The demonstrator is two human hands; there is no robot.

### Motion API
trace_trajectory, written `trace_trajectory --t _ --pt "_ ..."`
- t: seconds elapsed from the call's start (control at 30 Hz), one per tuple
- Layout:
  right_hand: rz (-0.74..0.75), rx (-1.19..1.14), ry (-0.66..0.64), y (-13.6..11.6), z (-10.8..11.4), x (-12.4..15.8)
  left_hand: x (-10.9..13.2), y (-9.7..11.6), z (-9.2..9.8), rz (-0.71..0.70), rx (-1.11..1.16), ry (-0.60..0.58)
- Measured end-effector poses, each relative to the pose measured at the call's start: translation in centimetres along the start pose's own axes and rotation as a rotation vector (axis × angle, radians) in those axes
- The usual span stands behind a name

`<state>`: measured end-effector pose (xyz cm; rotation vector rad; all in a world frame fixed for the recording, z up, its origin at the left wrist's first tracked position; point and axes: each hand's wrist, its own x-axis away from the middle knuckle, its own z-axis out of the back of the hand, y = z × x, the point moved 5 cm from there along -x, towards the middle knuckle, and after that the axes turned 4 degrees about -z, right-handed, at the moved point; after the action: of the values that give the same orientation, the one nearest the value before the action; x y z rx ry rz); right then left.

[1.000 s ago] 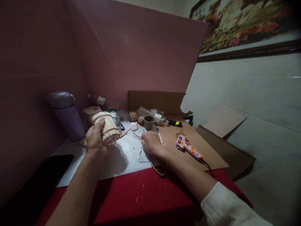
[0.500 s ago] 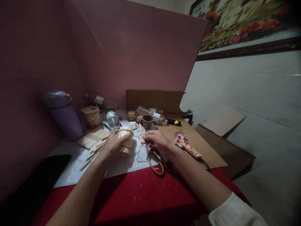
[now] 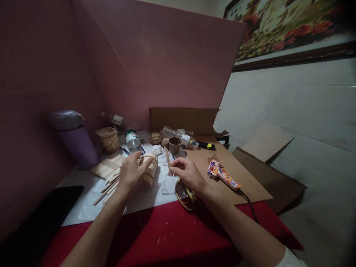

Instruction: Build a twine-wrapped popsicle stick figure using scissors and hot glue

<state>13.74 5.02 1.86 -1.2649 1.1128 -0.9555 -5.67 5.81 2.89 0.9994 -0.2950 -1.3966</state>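
My left hand (image 3: 131, 174) is wrapped round a small cup made of wooden sticks (image 3: 149, 171), which lies tilted on the white paper (image 3: 83, 204). My right hand (image 3: 188, 173) pinches a single wooden stick (image 3: 167, 157) and holds it upright just right of the cup. Loose wooden sticks (image 3: 108, 171) lie in a pile left of my left hand. Yellow-handled scissors (image 3: 184, 196) rest under my right wrist.
A patterned glue gun (image 3: 221, 174) lies on brown cardboard (image 3: 230, 174) to the right. A purple flask (image 3: 73, 138), a woven basket (image 3: 108, 139), a plastic bottle (image 3: 132, 139), twine (image 3: 156, 138) and a brown cup (image 3: 175, 144) stand at the back. A dark phone (image 3: 41, 215) lies at left.
My left hand has brought the stick cup from up at the left down onto the paper near the middle. My right hand has picked a wooden stick up off the table.
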Motion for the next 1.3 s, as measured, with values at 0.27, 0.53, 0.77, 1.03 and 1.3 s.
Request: trace_trajectory --t 0.27,0.53,0.77,1.03,1.3 --pt "0.110 0.124 -0.004 -0.6 -0.7 1.2 1.8 3.4 0.9 -0.212 0.409 0.095" --pt "0.426 0.616 0.136 -2.8 -1.8 3.7 3.5 4.6 0.3 -0.152 0.570 -0.044" --pt "0.086 0.090 -0.003 -1.0 -2.0 2.9 3.6 4.3 -1.4 0.121 0.829 -0.269" --pt "-0.030 -0.134 -0.066 -0.9 -2.4 2.8 4.1 4.5 -2.1 0.251 0.954 -0.367" --pt "0.029 -0.069 -0.072 -0.4 -2.4 3.3 4.4 4.6 -1.9 0.254 0.963 -0.378"
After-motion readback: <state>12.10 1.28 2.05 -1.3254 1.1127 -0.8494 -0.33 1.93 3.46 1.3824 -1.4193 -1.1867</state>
